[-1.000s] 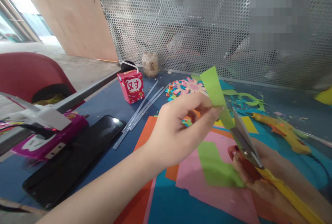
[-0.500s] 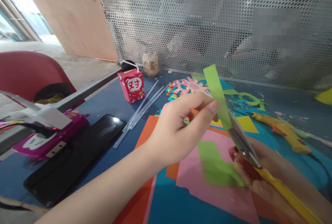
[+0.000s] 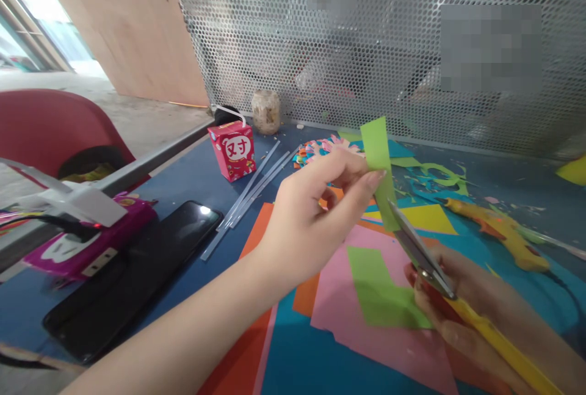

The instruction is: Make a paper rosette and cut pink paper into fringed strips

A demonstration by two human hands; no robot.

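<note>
Between thumb and fingers, my left hand pinches a light green paper strip, held upright above the table. My right hand grips a pair of scissors with yellow and red on the handles. The blade tips meet the strip's lower end; whether they are cutting it I cannot tell. Beneath the hands, an L-shaped green paper piece lies on a pink sheet, with orange paper and blue paper under that.
A yellow glue gun lies at the right. Several clear glue sticks, a red drink box and a black phone are on the left, beside a purple power strip. Paper flowers and a jar stand farther back.
My left hand has shifted slightly left with the green strip, which has turned to show more of its face. The scissors' tips have moved left and up along with it.
</note>
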